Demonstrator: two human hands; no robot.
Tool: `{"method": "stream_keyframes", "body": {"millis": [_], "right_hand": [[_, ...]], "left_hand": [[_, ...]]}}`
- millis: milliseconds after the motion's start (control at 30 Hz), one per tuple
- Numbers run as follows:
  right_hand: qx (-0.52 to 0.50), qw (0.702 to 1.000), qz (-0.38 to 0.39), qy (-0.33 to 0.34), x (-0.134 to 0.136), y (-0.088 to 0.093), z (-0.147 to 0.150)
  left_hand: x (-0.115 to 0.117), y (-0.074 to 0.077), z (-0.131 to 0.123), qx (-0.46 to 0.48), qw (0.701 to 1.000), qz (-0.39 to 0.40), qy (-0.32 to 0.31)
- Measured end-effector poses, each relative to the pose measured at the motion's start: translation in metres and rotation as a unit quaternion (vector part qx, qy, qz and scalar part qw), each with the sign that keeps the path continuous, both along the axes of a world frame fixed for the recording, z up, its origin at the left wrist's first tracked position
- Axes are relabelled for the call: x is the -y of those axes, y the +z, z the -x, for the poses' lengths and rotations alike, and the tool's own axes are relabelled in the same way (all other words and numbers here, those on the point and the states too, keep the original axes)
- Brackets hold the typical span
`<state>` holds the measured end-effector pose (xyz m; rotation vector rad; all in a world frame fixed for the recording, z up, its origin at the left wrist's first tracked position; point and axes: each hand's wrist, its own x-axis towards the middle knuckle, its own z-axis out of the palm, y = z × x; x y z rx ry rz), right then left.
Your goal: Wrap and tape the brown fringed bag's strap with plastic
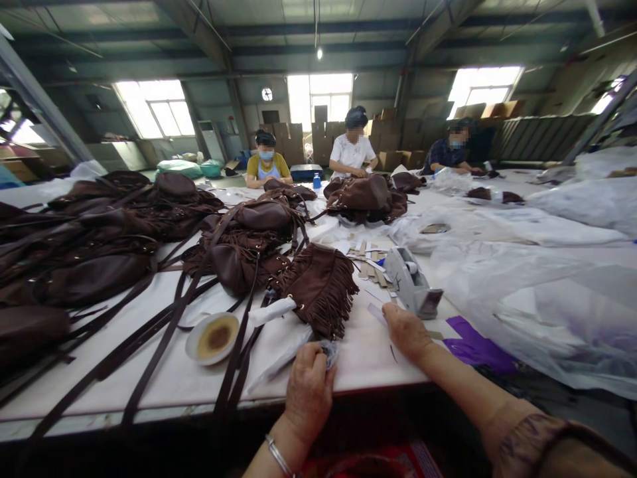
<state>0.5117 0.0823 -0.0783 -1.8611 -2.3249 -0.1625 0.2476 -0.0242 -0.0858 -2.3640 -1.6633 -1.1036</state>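
A: What are the person's hands doing?

B: The left hand (309, 380) grasps crumpled clear plastic (330, 350) near the edge of the white table (365, 365). The right hand (405, 330) pinches a pale strip (377, 313) just beside a grey tape dispenser (409, 279).

A: And the bag?

B: A fringed brown bag (318, 285) lies just beyond the left hand; a shallow dish (192, 344) sits to its left.

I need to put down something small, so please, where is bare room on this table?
Bare table lies between the left hand and right hand, nearer you than the fringed bag. Smaller gaps show left of the bowl, between straps. It is crowded with bags on the left, plastic on the right, and paper strips beside the dispenser.
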Motion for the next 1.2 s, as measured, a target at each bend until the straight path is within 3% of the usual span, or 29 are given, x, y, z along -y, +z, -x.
{"method": "stream_keyframes", "body": {"millis": [133,400,600,800,967,1067,1200], "right_hand": [[-0.046,0.999,-0.008,0.009,-0.008,0.0,-0.008],[-0.106,0.994,-0.025,-0.007,-0.04,0.026,-0.025],[-0.179,0.979,-0.098,-0.014,-0.029,0.032,-0.02],[-0.152,0.984,0.089,0.006,-0.003,0.024,-0.023],[-0.15,0.985,0.071,-0.051,-0.003,0.032,-0.022],[-0.146,0.988,0.044,0.02,0.009,0.035,-0.01],[-0.053,0.986,0.007,0.16,0.043,0.021,0.006]], "left_hand": [[0.0,0.0,0.0,0.0,1.0,0.008,0.002],[-0.001,-0.003,0.0,0.005,1.0,0.0,0.002],[0.0,-0.002,0.001,0.002,1.0,0.0,-0.002],[-0.001,-0.003,0.0,0.003,1.0,-0.004,-0.001],[-0.001,-0.001,0.0,0.004,1.0,-0.002,-0.008],[0.0,0.001,0.0,0.005,1.0,0.003,-0.012],[0.003,0.005,-0.002,0.007,1.0,0.015,-0.003]]}}
